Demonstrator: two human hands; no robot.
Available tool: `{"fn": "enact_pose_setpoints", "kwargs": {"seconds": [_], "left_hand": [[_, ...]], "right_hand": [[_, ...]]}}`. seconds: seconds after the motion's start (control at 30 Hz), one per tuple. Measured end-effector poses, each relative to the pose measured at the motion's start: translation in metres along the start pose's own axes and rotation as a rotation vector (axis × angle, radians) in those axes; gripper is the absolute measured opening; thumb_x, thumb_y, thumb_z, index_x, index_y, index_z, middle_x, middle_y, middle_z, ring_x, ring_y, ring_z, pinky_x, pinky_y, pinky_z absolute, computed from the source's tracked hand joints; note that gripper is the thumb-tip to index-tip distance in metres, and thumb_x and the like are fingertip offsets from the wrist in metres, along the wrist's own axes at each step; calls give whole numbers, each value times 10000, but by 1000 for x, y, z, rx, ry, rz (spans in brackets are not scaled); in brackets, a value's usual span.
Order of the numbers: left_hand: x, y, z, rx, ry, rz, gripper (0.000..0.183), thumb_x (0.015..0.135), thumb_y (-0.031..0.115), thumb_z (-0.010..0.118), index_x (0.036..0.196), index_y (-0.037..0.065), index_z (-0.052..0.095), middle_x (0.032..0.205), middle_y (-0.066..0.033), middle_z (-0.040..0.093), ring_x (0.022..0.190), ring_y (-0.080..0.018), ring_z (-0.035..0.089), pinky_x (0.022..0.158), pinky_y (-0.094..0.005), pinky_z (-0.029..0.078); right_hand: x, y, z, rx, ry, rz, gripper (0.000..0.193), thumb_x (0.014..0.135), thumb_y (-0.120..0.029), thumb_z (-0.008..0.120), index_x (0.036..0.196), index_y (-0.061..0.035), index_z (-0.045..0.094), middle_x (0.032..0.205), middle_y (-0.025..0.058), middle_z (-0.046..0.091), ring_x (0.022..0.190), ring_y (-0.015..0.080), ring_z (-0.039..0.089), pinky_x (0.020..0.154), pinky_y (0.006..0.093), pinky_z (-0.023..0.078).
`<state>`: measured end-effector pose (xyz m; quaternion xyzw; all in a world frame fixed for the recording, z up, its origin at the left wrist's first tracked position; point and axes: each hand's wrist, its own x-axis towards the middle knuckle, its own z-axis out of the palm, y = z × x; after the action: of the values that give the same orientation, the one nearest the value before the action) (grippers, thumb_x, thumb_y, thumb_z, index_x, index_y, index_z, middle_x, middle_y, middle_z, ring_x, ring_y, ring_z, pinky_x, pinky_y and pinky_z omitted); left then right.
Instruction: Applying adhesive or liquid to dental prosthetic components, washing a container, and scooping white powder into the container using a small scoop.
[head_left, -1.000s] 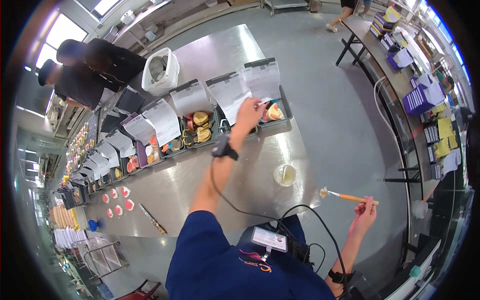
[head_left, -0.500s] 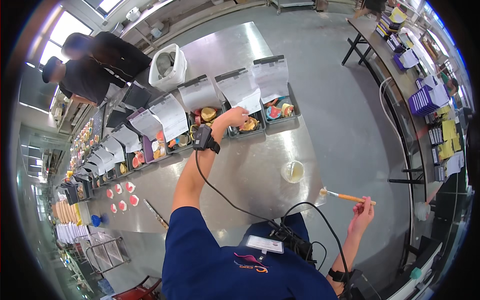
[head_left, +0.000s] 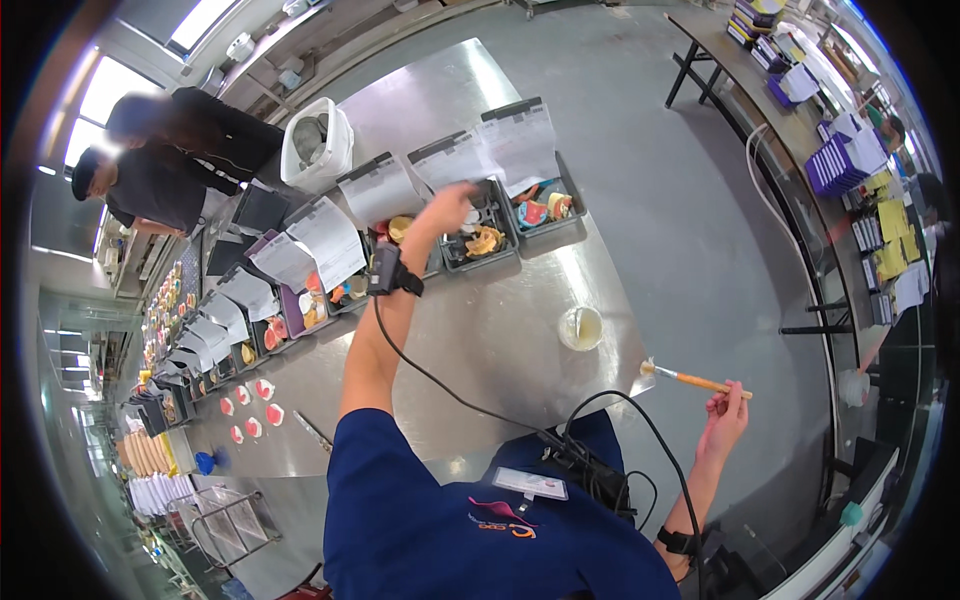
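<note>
My right hand (head_left: 725, 420) is closed around the wooden handle of a brush (head_left: 695, 380), its pale bristles pointing left, just past the table's right edge. My left hand (head_left: 450, 210) is over a dark grey tray (head_left: 482, 262), close to the paper sheet (head_left: 450, 160) behind it; its fingers are smeared, and anything in them cannot be made out. A yellowish, dental-cast-like piece (head_left: 486, 241) lies in that tray. To its right, another tray (head_left: 550, 240) holds red-and-blue and yellow casts (head_left: 533, 212). A round tub (head_left: 581, 328) of pale contents stands near the table's right edge.
More trays with sheets run leftward along the metal table (head_left: 400, 350). Several red-and-white pieces (head_left: 264, 390) and a knife-like tool (head_left: 312, 432) lie at left. Behind the trays stands a white bucket (head_left: 318, 150). Two people (head_left: 170, 165) stand far left. A cable hangs from my left wrist.
My left hand has drawn back from the yellowish cast toward the sheet, uncovering more of the tray. The right hand still holds the brush in much the same place. The view has shifted slightly.
</note>
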<state>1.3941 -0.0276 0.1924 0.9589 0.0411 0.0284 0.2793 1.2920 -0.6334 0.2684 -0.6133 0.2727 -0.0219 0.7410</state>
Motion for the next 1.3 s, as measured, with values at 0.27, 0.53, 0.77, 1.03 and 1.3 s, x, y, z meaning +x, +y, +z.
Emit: {"fn": "enact_pose_setpoints", "kwargs": {"seconds": [0.27, 0.53, 0.77, 1.03, 1.3], "left_hand": [[13, 35, -15, 73, -503, -96, 658, 766, 444, 757, 1250, 19, 627, 1210, -209, 659, 1145, -358, 616, 989, -397, 485], [-30, 26, 12, 267, -384, -254, 912, 651, 698, 724, 1197, -28, 641, 1163, -241, 666, 1093, -359, 637, 954, -395, 496], [-28, 34, 46, 131, -315, -395, 565, 727, 455, 747, 1149, 85, 692, 1199, -144, 679, 1111, -351, 639, 942, -498, 487], [-36, 50, 50, 44, -167, -452, 587, 741, 552, 509, 1120, 161, 730, 1237, -122, 677, 1235, -334, 570, 1092, -599, 286], [-15, 4, 35, -131, -381, -586, 882, 621, 599, 721, 1224, -38, 629, 1352, -262, 563, 1273, -412, 520, 1089, -609, 293]], "right_hand": [[6, 12, -6, 39, 55, -30, 254, 1005, -286, 590, 1006, -33, 619, 733, 1, 552, 655, 83, 510, 614, 232, 421], [-10, 6, 9, 55, 66, -47, 234, 987, -265, 614, 1002, -32, 633, 749, -22, 505, 664, 56, 468, 608, 223, 409], [1, 21, -25, 129, -26, -66, 260, 975, -294, 640, 1079, -55, 647, 774, -30, 545, 700, 33, 510, 622, 189, 423], [-4, -4, 15, 34, -107, -158, 204, 998, -270, 603, 994, -68, 629, 760, -42, 509, 687, 48, 477, 589, 216, 406], [-31, -58, 131, -293, -443, -450, 236, 1004, -227, 595, 1023, 4, 636, 804, 12, 583, 696, 71, 547, 630, 236, 463]]}}
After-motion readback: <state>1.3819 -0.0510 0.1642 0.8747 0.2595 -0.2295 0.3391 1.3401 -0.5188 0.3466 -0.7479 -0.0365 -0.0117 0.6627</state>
